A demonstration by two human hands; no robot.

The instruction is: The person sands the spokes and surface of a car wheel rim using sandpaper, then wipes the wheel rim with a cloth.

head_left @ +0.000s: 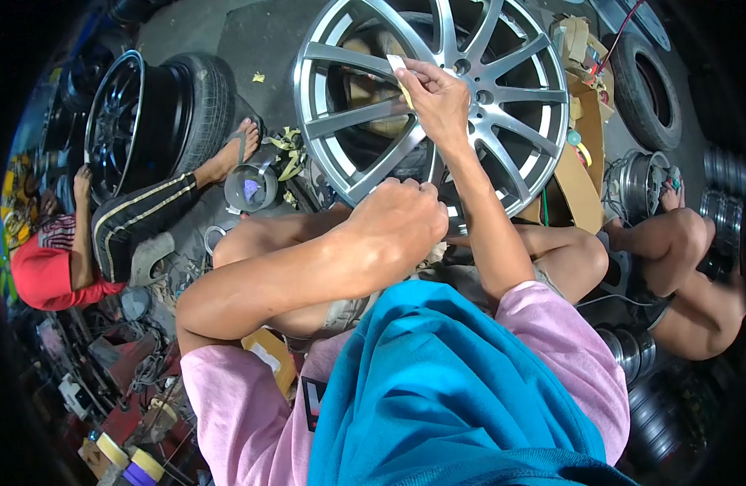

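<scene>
In front of me an alloy wheel [353, 123] with silver spokes stands tilted, its face up toward me. My right hand [438, 101] is above the spokes left of the hub. Its thumb and fingers pinch a small flat white piece [396, 63], and a yellow strip [406, 95] shows under the thumb. Closed in a fist, my left hand [399, 217] is at the wheel's near edge. Its fingertips are turned away, so whatever they grip is hidden.
Left, a person in red [45, 271] sits by a black wheel [114, 125] and a tyre [207, 101]. A metal pot [251, 188] stands near yellow tape scraps [290, 154]. Right are a cardboard box [579, 190], another tyre [648, 93] and another person's bent leg [673, 243].
</scene>
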